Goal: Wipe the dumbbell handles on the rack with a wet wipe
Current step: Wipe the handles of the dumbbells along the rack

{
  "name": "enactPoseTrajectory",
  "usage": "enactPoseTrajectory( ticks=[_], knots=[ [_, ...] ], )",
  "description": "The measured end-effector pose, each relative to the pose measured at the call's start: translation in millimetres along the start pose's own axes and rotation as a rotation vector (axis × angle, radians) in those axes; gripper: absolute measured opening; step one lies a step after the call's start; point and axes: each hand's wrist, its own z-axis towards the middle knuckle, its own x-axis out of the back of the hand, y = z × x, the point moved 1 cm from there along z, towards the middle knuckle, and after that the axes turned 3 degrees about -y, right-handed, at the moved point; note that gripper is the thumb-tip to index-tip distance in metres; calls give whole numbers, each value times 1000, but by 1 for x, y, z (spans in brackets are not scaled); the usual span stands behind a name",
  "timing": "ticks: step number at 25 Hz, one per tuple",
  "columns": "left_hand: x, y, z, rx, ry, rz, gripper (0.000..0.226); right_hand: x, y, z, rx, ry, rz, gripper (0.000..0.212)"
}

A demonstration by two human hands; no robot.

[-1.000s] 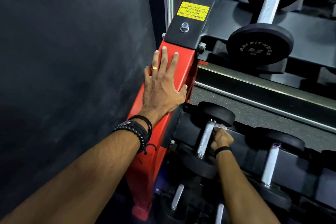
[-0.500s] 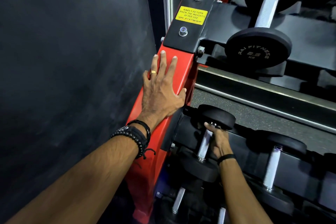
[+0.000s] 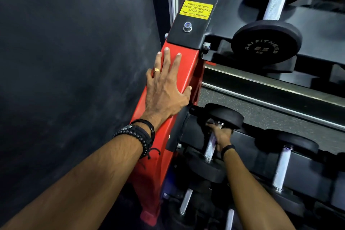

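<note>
Left hand (image 3: 166, 89) flat, fingers spread, resting on red steel rack upright (image 3: 188, 65). Right hand (image 3: 221, 134) curled around knurled silver handle (image 3: 210, 147) of black round-headed dumbbell on lower shelf, pale crumpled wet wipe (image 3: 210, 122) peeking above fingers, just under far head.

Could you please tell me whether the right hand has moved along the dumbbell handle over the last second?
Yes. The right hand slid up the knurled steel dumbbell handle toward the far black rubber head.

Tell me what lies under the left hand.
The left hand rests flat, fingers straight, on the red rack upright; red paint shows all round it. The patch beneath the palm is covered, so any mark there cannot be seen.
</note>
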Motion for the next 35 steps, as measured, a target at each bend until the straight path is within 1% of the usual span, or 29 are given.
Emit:
enactPoseTrajectory(
  ticks=[2,3,4,5,6,7,8,9,10,12,14,15,17,18,20,21,22,24,26,27,28,30,32,33,35],
  knots=[
    [0,0,0,-3,7,1,94,4,3,-12,89,294,-369,49],
    [0,0,0,-3,9,2,94,4,5,-22,120,412,-495,58],
    [0,-1,0,-2,10,2,94,4,6,-29,159,495,-525,61],
    [0,-1,0,-1,8,2,95,3,8,-35,209,552,-504,58],
    [0,0,0,0,6,4,95,1,11,-35,267,558,-437,51],
    [-1,0,0,0,5,7,95,0,13,-32,334,527,-297,41],
    [-1,0,1,-1,7,8,95,-2,19,-26,387,464,-106,34],
    [-1,0,1,-1,8,8,95,-4,22,-23,397,379,87,30],
    [-1,-1,1,-1,8,9,95,-3,26,-21,350,320,265,28],
    [-1,-2,1,-3,10,16,95,3,27,-20,183,247,499,21],
    [-2,-1,0,-4,10,16,95,9,23,-13,4,172,586,14],
    [-2,-1,0,-5,7,12,95,12,19,-9,-58,153,586,13],
    [-1,-1,1,-7,7,6,95,16,10,-2,-129,209,610,10],
    [-1,-1,1,-10,6,4,95,15,8,1,-122,263,611,8],
    [-1,-1,0,-17,6,3,95,9,1,-7,-43,406,513,25],
    [-1,-1,0,-15,8,4,95,3,-4,-13,3,454,463,29],
    [-1,-1,0,-13,12,6,95,-2,-7,-18,21,467,439,29],
    [-1,-3,1,-13,15,6,94,-9,-16,-24,-17,428,462,27],
    [-2,-2,0,-18,10,4,94,-9,-20,-19,-48,295,524,23],
    [-2,-2,0,-19,10,6,94,-7,-19,-15,-57,269,509,22],
    [-3,-2,1,-21,11,7,95,-5,-17,-15,-51,271,466,20],
    [-3,-4,2,-21,9,7,95,0,-6,-23,16,386,260,10],
    [-4,-5,2,-25,3,3,96,7,5,-35,137,509,36,23],
    [-4,-4,1,-29,0,2,96,12,7,-40,193,528,-41,27],
    [-4,-5,1,-33,-6,1,97,23,0,-49,303,502,-95,24]
  ],
)
